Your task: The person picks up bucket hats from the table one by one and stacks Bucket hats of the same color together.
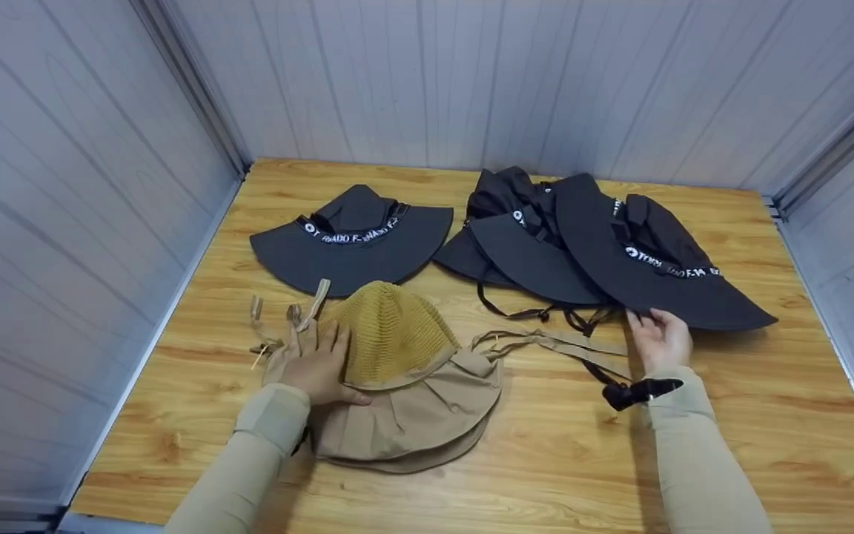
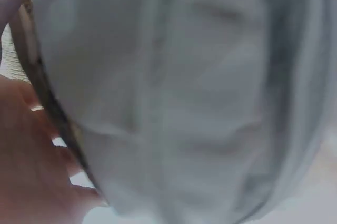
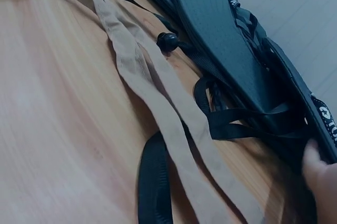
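A tan sun hat [image 1: 412,415] with a mustard knitted crown [image 1: 390,334] lies at the near middle of the table. My left hand [image 1: 319,367] rests on its left side, fingers spread over crown and brim. In the left wrist view, blurred pale cloth [image 2: 174,87] covers most of the picture, with fingers at the left. My right hand [image 1: 660,337] pinches the near brim edge of the rightmost dark bucket hat [image 1: 664,289], which has a white-lettered band. Two tan ties [image 3: 152,87] and a black strap [image 3: 154,182] lie beside that hand.
Another dark hat [image 1: 353,256] sits at the back left. Other dark hats [image 1: 527,252] overlap under the rightmost one, with a black cord and toggle [image 3: 167,42] trailing out. Panelled walls [image 1: 427,81] enclose the wooden table [image 1: 560,460] on the left, back and right.
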`<state>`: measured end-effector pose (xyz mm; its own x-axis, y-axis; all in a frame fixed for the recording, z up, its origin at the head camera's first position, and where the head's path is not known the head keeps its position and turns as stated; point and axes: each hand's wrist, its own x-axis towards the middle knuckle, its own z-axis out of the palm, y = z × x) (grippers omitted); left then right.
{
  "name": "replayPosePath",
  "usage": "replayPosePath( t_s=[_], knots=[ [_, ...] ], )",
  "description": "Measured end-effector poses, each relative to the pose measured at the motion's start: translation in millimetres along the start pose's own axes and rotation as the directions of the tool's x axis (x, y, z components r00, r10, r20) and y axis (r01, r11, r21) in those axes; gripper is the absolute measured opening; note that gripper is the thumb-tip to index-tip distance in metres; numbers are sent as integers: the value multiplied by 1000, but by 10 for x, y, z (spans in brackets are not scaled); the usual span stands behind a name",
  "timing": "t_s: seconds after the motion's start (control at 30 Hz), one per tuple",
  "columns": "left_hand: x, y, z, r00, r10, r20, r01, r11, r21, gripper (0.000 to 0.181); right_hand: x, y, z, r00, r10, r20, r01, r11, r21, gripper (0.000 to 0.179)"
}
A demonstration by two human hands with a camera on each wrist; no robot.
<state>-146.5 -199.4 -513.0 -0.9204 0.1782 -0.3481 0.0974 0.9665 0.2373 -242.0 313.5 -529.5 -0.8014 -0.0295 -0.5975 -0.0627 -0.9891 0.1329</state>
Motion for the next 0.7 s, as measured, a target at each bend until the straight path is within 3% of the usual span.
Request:
replayPosePath(
  t_s=[0.17,0.3,0.53,0.7],
  knots=[
    [17,122,-105,998,-40,49,41,999,-26,132,-11,-13,52,996,39,83,-47,994,96,101],
    [28,235,-152,998,-34,53,39,994,-102,129,-58,2,97,994,36,102,-47,993,111,92],
    [32,497,-213,1000,17,2,-17,984,-177,132,-175,32,129,990,37,138,-51,994,98,82],
    [107,720,-256,994,87,-68,-101,965,-242,125,-285,79,111,983,26,181,-44,995,92,85]
  ],
)
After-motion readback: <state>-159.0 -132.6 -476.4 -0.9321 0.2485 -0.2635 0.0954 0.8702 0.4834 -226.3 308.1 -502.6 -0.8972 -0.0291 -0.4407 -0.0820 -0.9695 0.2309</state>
